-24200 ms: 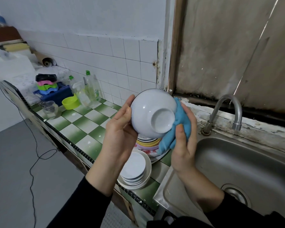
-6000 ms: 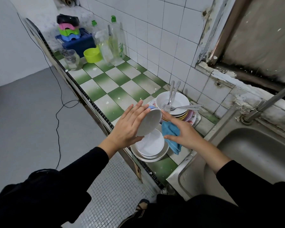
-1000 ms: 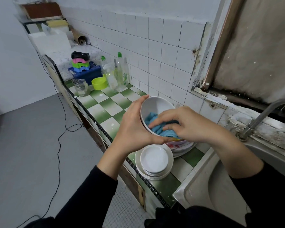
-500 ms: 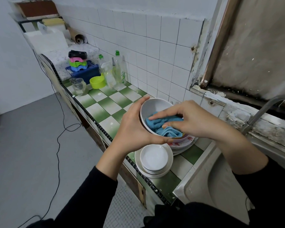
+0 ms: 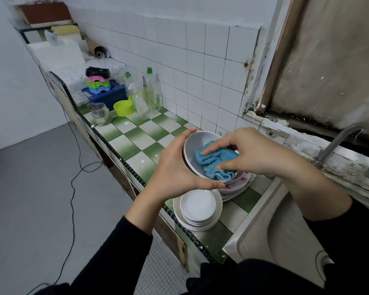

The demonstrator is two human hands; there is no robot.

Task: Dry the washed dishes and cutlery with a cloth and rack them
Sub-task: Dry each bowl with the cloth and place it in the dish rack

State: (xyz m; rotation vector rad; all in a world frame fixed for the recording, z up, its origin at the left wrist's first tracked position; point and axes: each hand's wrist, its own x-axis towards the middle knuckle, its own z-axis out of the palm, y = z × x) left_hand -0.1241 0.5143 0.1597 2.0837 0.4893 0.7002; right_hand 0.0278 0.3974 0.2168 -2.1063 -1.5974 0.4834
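Progress: by my reading, mid-task. One bowl is being wiped, two piles wait on the counter, nothing is racked, and I see no rack or cutlery for certain.
Counter (image 5: 136,137): glazed green-and-white checked tiles, running from 10 o'clock to centre.
Sink (image 5: 285,231): dull steel with a rounded basin, at 4 o'clock.
Plate pile (image 5: 234,190): flat, glossy plates, one patterned in red, on the counter just below the bowl. Dried or wet, I cannot tell.
Saucer stack (image 5: 198,207): small round white dishes, smooth, nested on a wider plate at 6 o'clock.
Bowl (image 5: 190,152): white, deep, glossy, tilted toward the viewer and held above the counter at centre.
Left hand (image 5: 173,173): cups the bowl's outer wall, fingers curled over the far rim, thumb under the near rim.
Right hand (image 5: 254,152): inside the bowl, thumb and fingertips pinching the cloth against the wall.
Cloth (image 5: 211,160): blue, fluffy terry, bunched in folds.
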